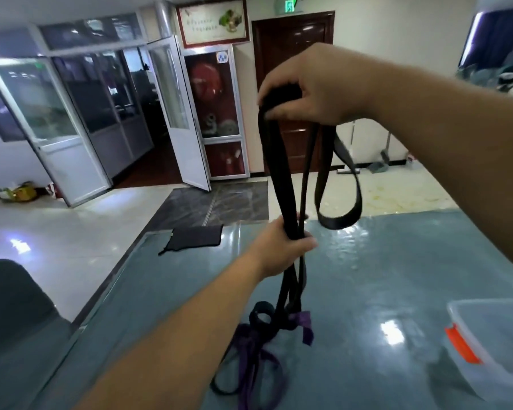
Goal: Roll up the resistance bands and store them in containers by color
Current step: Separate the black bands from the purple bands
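A long black resistance band point(279, 170) hangs in the air above the table. My right hand point(311, 90) grips its top end high up, and a free loop of it dangles to the right. Lower down, my left hand point(282, 247) is curled round the band's hanging strands. Its bottom end trails into a tangled heap on the table, where a purple band point(249, 347) lies mixed with black ones. A clear plastic container point(498, 344) with an orange clip stands at the table's right edge.
The table point(382, 276) has a glossy blue-grey top. A dark cloth point(194, 236) lies at its far left corner. A dark chair back point(9, 300) stands at the left. Tiled floor, glass doors and a brown door lie beyond.
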`<state>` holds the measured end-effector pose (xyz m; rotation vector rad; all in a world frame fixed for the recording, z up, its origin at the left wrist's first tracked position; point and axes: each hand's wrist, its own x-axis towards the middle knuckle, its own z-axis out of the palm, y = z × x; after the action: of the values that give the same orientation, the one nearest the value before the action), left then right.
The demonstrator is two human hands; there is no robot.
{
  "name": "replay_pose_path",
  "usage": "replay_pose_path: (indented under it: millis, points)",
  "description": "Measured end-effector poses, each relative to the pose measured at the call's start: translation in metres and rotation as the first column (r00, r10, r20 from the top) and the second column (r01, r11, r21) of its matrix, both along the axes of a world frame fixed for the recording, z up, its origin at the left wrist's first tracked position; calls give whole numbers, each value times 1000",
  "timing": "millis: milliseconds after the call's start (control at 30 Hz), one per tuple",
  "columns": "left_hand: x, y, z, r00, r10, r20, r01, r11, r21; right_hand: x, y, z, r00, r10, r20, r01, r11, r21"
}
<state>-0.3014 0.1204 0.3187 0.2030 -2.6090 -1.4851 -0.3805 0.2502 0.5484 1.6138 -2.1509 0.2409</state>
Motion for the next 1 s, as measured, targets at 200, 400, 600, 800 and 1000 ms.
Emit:
replay_pose_path:
  millis: [200, 400, 600, 800, 1000]
  points:
    - [-11, -17, 36, 939, 319, -126, -318, 948, 28, -35, 60, -19, 979, -160, 128, 180, 969, -169]
    - [-15, -21, 126, 865, 409, -291, -293, 882, 370, -42, 75, -85, 879, -251, 405, 327, 936, -131]
    - [-15, 32, 164, 905, 323, -277, -70, 755, 652, 1, 29, -149, 594, 155, 789, 165, 937, -309]
    - [-10, 46, 148, 927, 248, -282, -102, 889, 447, 14, 2, -171, 282, 373, 884, 342, 822, -455]
    - [17, -23, 90, 968, -120, -219, 219, 829, 515, 0, 18, -177, 135, 415, 900, 385, 815, -434]
